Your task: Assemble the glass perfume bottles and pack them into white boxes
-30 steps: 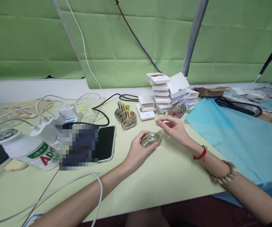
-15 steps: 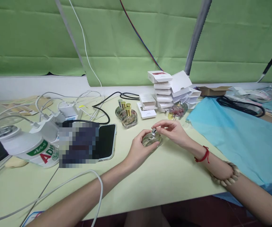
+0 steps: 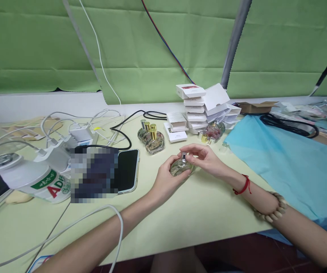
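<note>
My left hand (image 3: pixel 165 177) is wrapped round a clear glass perfume bottle (image 3: pixel 178 167), held tilted over the table. With thumb and fingers closed, my right hand (image 3: pixel 206 158) grips the silver neck of the same bottle; the fingertips partly cover it. Behind my hands stand several perfume bottles (image 3: pixel 154 143) with gold and silver tops. More bottles, one with a reddish pattern (image 3: pixel 215 131), lie beside the boxes. A small clear cap (image 3: pixel 224 147) sits to the right of my right hand.
White boxes (image 3: pixel 195 109) are stacked at the back. A phone (image 3: pixel 128 170), a white bottle (image 3: pixel 35 176) and chargers with tangled cables (image 3: pixel 54 151) occupy the left. A white cable (image 3: pixel 120 227) crosses above my left forearm. Blue sheeting (image 3: pixel 288 170) covers the right side.
My right fingers have moved slightly left and closed around the silver neck of the perfume bottle. My left hand keeps its hold on the bottle.
</note>
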Motion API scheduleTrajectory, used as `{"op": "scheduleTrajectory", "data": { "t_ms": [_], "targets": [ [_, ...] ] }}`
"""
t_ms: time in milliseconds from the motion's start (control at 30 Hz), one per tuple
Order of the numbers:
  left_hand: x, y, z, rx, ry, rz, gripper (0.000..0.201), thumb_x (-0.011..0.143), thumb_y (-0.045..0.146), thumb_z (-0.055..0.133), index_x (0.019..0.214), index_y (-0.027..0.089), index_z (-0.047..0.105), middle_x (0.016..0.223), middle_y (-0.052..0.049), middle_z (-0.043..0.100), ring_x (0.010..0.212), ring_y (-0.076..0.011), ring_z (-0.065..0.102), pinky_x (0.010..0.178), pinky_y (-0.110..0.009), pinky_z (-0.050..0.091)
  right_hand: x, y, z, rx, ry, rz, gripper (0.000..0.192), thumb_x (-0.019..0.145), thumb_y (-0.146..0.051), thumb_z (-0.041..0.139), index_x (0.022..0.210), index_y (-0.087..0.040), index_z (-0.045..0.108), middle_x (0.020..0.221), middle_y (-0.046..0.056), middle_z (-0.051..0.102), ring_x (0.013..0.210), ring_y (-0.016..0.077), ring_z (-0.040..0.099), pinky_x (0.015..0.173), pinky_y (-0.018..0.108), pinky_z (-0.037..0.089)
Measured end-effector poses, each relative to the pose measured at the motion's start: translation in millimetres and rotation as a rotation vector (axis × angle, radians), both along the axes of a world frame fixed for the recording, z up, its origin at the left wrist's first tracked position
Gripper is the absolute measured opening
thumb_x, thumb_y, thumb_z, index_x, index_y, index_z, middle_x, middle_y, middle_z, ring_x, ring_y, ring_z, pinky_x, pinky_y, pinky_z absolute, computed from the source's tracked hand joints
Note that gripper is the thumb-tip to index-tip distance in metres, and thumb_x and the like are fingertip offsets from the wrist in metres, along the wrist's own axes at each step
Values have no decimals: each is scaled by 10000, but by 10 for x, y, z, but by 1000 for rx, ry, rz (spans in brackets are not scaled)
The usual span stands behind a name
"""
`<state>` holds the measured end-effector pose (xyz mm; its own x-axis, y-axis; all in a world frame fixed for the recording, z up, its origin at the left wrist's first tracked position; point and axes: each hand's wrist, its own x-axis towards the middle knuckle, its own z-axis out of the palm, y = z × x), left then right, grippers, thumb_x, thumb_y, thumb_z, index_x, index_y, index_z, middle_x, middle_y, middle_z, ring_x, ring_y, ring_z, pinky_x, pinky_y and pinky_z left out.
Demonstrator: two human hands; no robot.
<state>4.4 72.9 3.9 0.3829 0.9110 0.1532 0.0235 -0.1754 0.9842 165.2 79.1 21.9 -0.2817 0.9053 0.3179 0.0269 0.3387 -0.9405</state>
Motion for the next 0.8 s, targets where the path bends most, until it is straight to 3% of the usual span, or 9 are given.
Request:
{"op": "scheduleTrajectory", "data": {
  "t_ms": [167, 433, 567, 667, 800],
  "targets": [
    [2, -3, 7, 3, 13, -21, 353, 718, 270, 653, 1044, 175, 556, 987, -56, 626, 912, -177, 581, 792, -281, 453, 15, -3, 10, -14, -4, 68, 196, 788, -313, 611, 940, -204, 667, 968, 44, 672, 871, 136, 619, 753, 266, 503],
    [5, -2, 10, 11, 6, -21, 350, 717, 257, 648, 1047, 183, 559, 1002, -55, 625, 920, -179, 579, 791, -284, 453, 35, -15, 69, 61, -98, 53, 175, 803, -308, 590, 913, -209, 685, 966, 54, 668, 898, 163, 607, 730, 286, 502],
    [9, -10, 28, 2, 18, -24, 304, 714, 266, 649, 990, 173, 563, 932, -46, 622, 871, -169, 579, 753, -270, 449, 34, -11, 50, 56, -108, -11, 203, 774, -327, 626, 933, -213, 678, 941, 48, 654, 735, 120, 581, 591, 239, 476],
    [10, -16, 50, 15, 32, -28, 258, 724, 272, 641, 946, 168, 561, 911, -35, 615, 855, -153, 571, 742, -249, 439, 29, 8, 4, 46, -103, -66, 252, 722, -329, 682, 946, -215, 670, 844, 26, 637, 573, 72, 477, 481, 203, 411],
    [9, -9, 39, 18, 38, -22, 254, 728, 275, 639, 946, 173, 557, 928, -29, 613, 867, -148, 570, 746, -239, 433, 38, 20, -4, 49, -53, -48, 319, 693, -317, 710, 994, -231, 649, 963, 36, 636, 603, 68, 495, 539, 212, 451]
  ]
}}
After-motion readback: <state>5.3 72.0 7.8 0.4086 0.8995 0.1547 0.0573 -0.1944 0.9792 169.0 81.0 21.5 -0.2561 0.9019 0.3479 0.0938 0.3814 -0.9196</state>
